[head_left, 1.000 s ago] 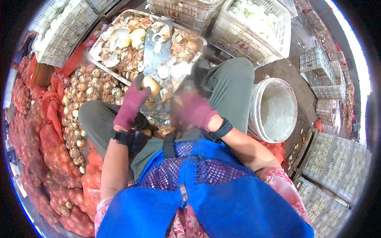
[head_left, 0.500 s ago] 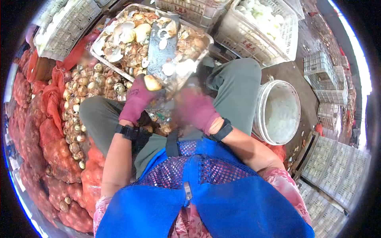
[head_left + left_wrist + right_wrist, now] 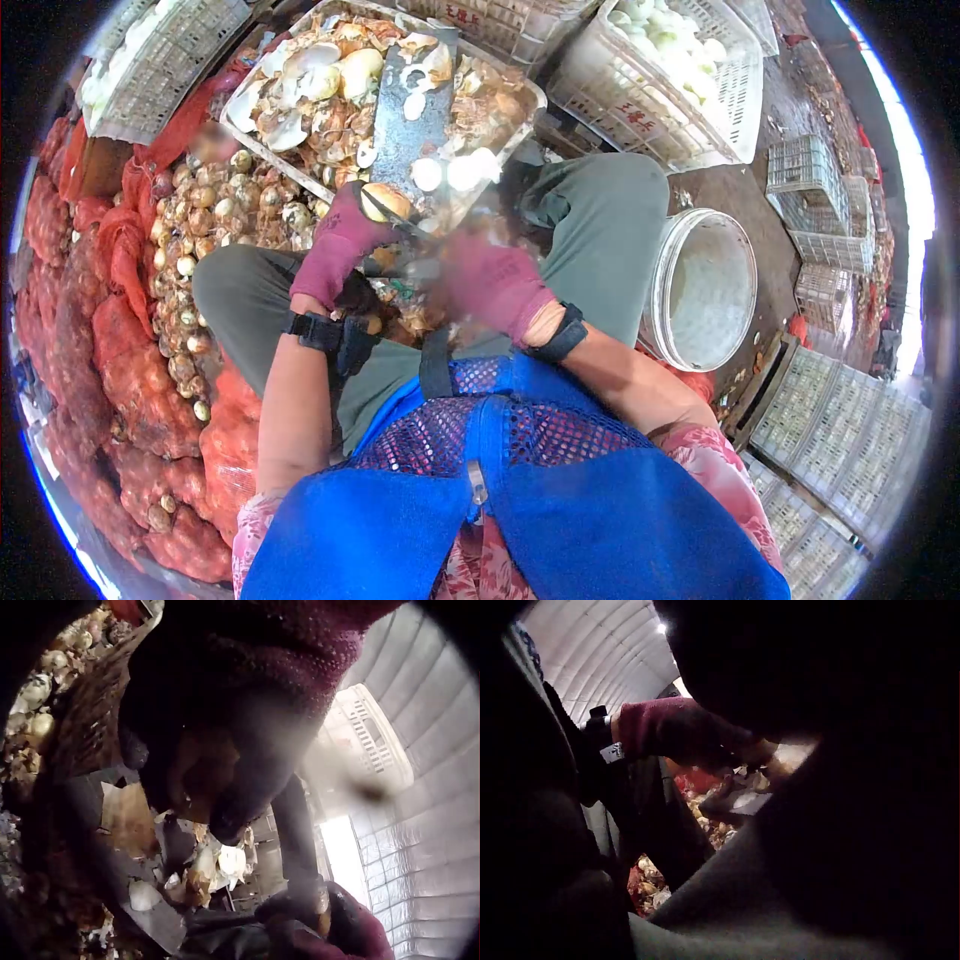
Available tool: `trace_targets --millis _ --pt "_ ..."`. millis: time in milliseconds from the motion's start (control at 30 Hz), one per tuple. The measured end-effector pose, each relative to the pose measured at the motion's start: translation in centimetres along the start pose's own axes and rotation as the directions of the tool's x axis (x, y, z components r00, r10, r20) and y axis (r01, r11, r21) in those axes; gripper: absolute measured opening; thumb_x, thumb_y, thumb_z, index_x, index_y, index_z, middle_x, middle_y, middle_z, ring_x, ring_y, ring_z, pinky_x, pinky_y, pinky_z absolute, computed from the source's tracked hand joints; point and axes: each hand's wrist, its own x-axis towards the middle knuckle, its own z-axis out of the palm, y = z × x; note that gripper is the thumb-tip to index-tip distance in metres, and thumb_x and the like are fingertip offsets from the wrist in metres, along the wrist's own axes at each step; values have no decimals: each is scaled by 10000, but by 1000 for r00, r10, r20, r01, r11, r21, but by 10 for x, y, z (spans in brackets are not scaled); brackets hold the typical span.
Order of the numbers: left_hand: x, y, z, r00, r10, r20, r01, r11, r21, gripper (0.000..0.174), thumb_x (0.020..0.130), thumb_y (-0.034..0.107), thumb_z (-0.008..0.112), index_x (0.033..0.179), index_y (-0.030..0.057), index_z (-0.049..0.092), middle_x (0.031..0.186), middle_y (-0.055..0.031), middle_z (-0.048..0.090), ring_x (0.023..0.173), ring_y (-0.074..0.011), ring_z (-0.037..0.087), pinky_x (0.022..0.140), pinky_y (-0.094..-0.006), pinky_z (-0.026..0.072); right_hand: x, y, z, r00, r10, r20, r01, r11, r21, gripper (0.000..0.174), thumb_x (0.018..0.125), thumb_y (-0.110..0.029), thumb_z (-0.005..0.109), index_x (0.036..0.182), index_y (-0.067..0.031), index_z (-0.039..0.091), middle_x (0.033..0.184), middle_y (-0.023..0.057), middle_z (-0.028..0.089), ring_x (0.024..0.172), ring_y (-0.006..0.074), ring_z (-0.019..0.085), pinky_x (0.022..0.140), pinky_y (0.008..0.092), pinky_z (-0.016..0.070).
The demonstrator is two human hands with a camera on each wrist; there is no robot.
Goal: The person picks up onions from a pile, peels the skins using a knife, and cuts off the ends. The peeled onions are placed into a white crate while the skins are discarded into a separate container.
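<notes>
My left hand (image 3: 362, 218), in a maroon glove, grips a yellow-brown onion (image 3: 385, 200) over my lap, at the near edge of a metal tray (image 3: 531, 98) full of onion skins. A thin dark knife blade (image 3: 398, 224) lies against the onion. My right hand (image 3: 482, 272), also in a maroon glove and blurred by motion, holds the knife just right of the onion. In the left wrist view the glove (image 3: 225, 712) wraps the onion (image 3: 201, 776) and the right hand (image 3: 322, 930) shows below. The right wrist view is mostly dark, with the left hand (image 3: 686, 735) visible.
A grey board (image 3: 408, 115) lies across the tray. Loose unpeeled onions (image 3: 205, 225) and red mesh sacks (image 3: 85, 330) are piled at my left. A white bucket (image 3: 700, 290) stands at my right knee, and a white crate (image 3: 640, 110) of peeled onions sits beyond it. More crates (image 3: 850, 420) are stacked right.
The left hand has kept hold of the onion and turned it slightly. The right hand has brought the blade onto it. The head view has shifted a little.
</notes>
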Motion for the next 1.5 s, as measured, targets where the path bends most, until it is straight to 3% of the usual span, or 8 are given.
trace_targets --millis 467,800,933,1000,1133,1267,1400,1500 --pt "-22 42 -15 998 53 43 -46 988 -146 606 590 260 825 1051 -27 556 970 -150 646 909 -256 623 818 -327 481 28 -16 -48 955 160 250 -168 986 11 402 879 -140 480 1233 36 407 950 174 640 828 298 656 683 411 519" --pt "-8 22 -4 1000 25 -1 -25 997 -73 693 562 300 849 1097 -18 543 1031 -167 627 951 -278 622 816 -345 492 20 7 -24 987 -9 161 22 997 -77 582 821 -76 517 1339 106 327 974 172 650 887 290 648 732 406 522" --pt "-8 15 1 997 -33 65 34 999 -13 735 659 272 830 1228 -22 469 1155 -152 585 1034 -217 581 862 -316 479 19 9 -15 965 128 227 -139 990 36 572 852 -236 526 1300 85 374 1028 215 628 986 315 621 790 414 510" --pt "-20 17 4 971 102 -215 -84 992 94 819 678 412 787 1288 -19 451 1232 -225 528 1140 -327 533 939 -382 439 17 14 -7 935 174 310 -249 943 221 516 900 -344 466 1223 57 424 1018 235 622 987 363 607 799 454 495" --pt "-32 19 -10 962 255 -94 -254 967 25 682 845 354 659 1359 -3 389 1315 -218 479 1198 -299 497 999 -366 398 0 34 28 976 191 106 -215 928 303 476 923 -399 422 1150 17 461 976 247 620 956 397 599 796 493 477" --pt "-35 16 -11 982 189 -8 -183 957 227 644 868 333 636 1365 8 386 1309 -198 497 1194 -297 506 971 -374 425 16 43 33 991 86 99 -120 897 425 412 929 -388 431 1052 -1 495 998 254 615 943 391 602 802 479 483" --pt "-31 16 -1 897 383 -221 -354 921 162 641 863 321 645 1361 12 386 1291 -204 508 1179 -307 519 984 -377 415 11 37 28 991 52 123 -90 938 334 416 921 -392 452 1036 8 473 1003 245 620 927 385 610 778 474 486" --pt "-24 12 10 922 349 -170 -292 912 288 618 867 322 641 1342 7 401 1277 -210 517 1166 -318 527 974 -378 418 9 34 32 993 99 59 -113 934 339 418 918 -390 462 1050 6 463 1007 241 621 916 381 616 764 475 489"
